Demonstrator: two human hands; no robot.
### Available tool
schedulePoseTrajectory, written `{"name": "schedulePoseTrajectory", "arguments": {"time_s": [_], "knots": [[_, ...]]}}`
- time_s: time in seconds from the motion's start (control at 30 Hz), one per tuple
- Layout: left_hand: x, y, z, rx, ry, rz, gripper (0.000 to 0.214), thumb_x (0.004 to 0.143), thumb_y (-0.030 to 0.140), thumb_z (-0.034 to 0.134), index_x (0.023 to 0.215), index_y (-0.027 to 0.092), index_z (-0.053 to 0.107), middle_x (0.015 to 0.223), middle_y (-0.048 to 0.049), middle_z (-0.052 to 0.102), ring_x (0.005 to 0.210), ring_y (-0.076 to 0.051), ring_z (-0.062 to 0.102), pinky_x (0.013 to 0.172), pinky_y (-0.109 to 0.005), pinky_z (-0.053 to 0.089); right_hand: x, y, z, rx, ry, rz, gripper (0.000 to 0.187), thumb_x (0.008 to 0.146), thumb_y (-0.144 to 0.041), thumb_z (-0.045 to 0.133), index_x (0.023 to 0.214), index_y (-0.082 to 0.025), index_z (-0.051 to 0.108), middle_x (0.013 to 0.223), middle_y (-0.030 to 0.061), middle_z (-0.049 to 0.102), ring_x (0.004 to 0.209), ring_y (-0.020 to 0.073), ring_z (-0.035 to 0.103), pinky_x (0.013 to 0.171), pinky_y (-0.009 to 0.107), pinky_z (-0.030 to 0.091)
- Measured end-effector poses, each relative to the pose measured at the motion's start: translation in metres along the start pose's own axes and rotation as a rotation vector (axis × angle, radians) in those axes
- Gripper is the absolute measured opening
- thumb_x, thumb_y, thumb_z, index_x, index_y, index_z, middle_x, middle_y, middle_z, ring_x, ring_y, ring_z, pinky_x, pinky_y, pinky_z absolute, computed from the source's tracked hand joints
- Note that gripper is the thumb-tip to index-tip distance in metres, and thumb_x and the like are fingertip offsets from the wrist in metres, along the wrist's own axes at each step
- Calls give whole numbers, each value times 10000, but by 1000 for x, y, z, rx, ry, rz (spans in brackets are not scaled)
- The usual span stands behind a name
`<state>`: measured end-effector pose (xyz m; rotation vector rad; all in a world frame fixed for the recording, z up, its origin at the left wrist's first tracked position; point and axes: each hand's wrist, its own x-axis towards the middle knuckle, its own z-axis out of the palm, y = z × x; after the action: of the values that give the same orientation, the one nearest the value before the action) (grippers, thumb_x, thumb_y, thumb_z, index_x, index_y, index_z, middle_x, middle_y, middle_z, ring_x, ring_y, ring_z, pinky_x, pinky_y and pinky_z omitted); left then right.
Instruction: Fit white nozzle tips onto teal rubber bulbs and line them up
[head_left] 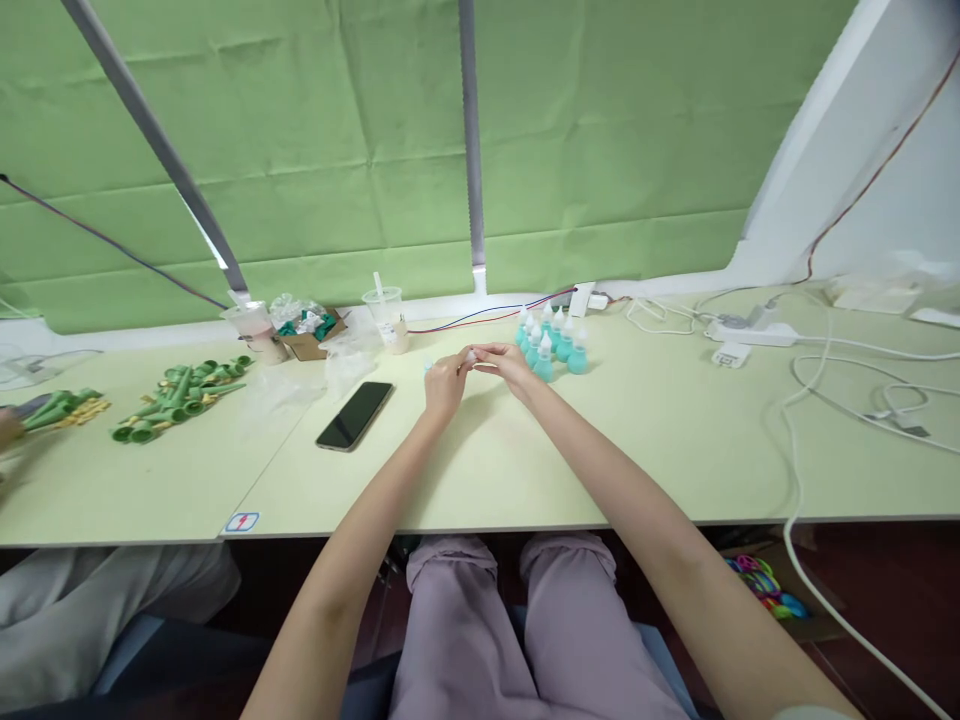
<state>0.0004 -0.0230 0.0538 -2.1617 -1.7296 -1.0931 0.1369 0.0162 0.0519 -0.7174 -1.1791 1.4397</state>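
My left hand [445,385] is closed around what looks like a small dropper bottle, mostly hidden by the fingers. A pale teal bit [428,367] shows at that hand's far left side. Between the two hands a small white tip [471,356] is visible, and the fingers of my right hand [506,363] pinch at it. Both hands meet just above the table. Right beside my right hand stands a group of several teal dropper bottles [576,360] with white pointed tips, all upright.
A black phone [355,416] lies left of my hands. Behind it are plastic cups [386,318], clear bags [349,362] and a cardboard box [304,346]. Green horn-shaped pieces [180,395] lie farther left, near another person's hand [9,428]. White cables [795,440] and a power strip [754,331] occupy the right.
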Motion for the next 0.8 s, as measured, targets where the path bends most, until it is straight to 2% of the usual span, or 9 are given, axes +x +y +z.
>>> {"name": "schedulePoseTrajectory", "arguments": {"time_s": [0.1, 0.2, 0.33, 0.4, 0.5, 0.57, 0.63, 0.7, 0.8], "knots": [[15, -9, -6, -29, -11, 56, 339, 920, 124, 459, 1206, 204, 621, 882, -48, 700, 860, -191, 616, 730, -258, 444, 19, 4, 6, 78, 8, 43, 172, 636, -236, 790, 764, -172, 695, 772, 20, 704, 769, 141, 670, 870, 319, 549], [33, -21, -8, -81, -31, 92, 417, 884, 49, 386, 1197, 189, 623, 857, -38, 686, 776, -169, 598, 715, -255, 453, 41, 11, 14, 116, 50, 11, 141, 663, -225, 772, 745, -179, 667, 781, 16, 706, 786, 148, 683, 897, 305, 543], [62, -39, -10, -189, -101, 112, 426, 846, 44, 365, 1134, 176, 650, 835, -25, 693, 661, -143, 568, 682, -248, 462, 69, 24, 22, -53, 204, -83, 47, 769, -212, 651, 795, -176, 636, 864, 36, 707, 824, 136, 681, 867, 270, 553], [77, -50, -11, -216, -112, 90, 392, 830, 60, 384, 1091, 170, 656, 786, -17, 695, 627, -140, 563, 679, -252, 464, 80, 32, 22, -130, 272, -108, 58, 807, -221, 594, 822, -173, 621, 874, 46, 700, 794, 127, 676, 835, 271, 559], [98, -73, -12, -268, -116, 19, 330, 799, 89, 449, 1080, 172, 599, 723, 1, 691, 585, -133, 553, 645, -247, 460, 94, 47, 14, -264, 340, -136, 20, 776, -191, 601, 774, -172, 599, 817, 41, 676, 712, 129, 658, 782, 299, 563], [110, -92, -8, -306, -190, -32, 250, 778, 115, 505, 1013, 170, 571, 706, 2, 690, 576, -128, 551, 614, -239, 452, 104, 58, 6, -386, 357, -164, 88, 695, -110, 642, 699, -175, 582, 765, 18, 653, 677, 131, 634, 787, 317, 546], [121, -112, -1, -316, -318, -90, 114, 749, 128, 547, 855, 159, 575, 670, -12, 684, 581, -129, 562, 588, -234, 447, 114, 67, -2, -503, 345, -196, 156, 640, -34, 633, 664, -178, 578, 720, -6, 627, 672, 132, 608, 794, 316, 527], [130, -130, 9, -310, -415, -124, 38, 710, 116, 565, 726, 149, 573, 623, -20, 670, 575, -136, 575, 561, -230, 441, 123, 74, -7, -604, 313, -225, 198, 631, 10, 598, 685, -180, 596, 708, -15, 613, 691, 133, 591, 788, 300, 508], [139, -148, 29, -315, -481, -132, 53, 662, 109, 589, 686, 145, 619, 616, -23, 671, 591, -153, 601, 555, -234, 438, 130, 79, -6, -723, 241, -258, 261, 640, 50, 569, 721, -191, 629, 756, -8, 627, 742, 134, 586, 804, 280, 475]]}}
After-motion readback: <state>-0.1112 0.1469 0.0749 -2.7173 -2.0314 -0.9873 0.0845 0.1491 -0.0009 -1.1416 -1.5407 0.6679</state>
